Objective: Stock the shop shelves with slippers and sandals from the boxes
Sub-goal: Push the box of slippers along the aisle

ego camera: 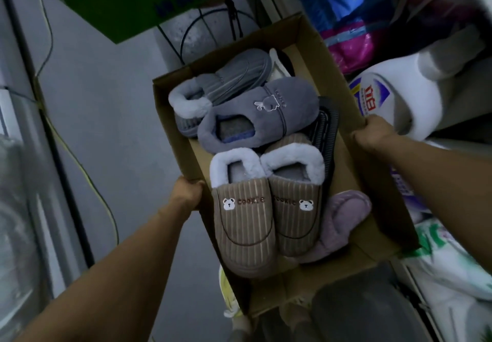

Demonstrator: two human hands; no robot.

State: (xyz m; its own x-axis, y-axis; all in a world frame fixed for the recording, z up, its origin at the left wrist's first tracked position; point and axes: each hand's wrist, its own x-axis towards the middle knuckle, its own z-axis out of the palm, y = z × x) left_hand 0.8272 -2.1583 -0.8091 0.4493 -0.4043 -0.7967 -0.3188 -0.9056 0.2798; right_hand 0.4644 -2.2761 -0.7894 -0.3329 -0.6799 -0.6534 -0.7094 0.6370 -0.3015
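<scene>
An open cardboard box [354, 171] is held in the air in front of me. My left hand [185, 191] grips its left wall and my right hand [372, 132] grips its right wall. Inside lies a pair of brown striped slippers [266, 219] with white fleece cuffs and bear patches. Behind them is a blue-grey plush slipper [269, 110] and a grey striped slipper [234, 78]. A mauve slipper [339, 224] sits at the box's near right, and a black ribbed sole [323, 128] stands along the right side.
Shelves on the right hold a white detergent jug [410, 94], pink and blue packets [351, 43] and white bags [452, 267]. A green carton [127, 3] hangs overhead. A grey floor [111, 118] lies below left, with a yellow cable [80, 166] along a metal cabinet [24, 182].
</scene>
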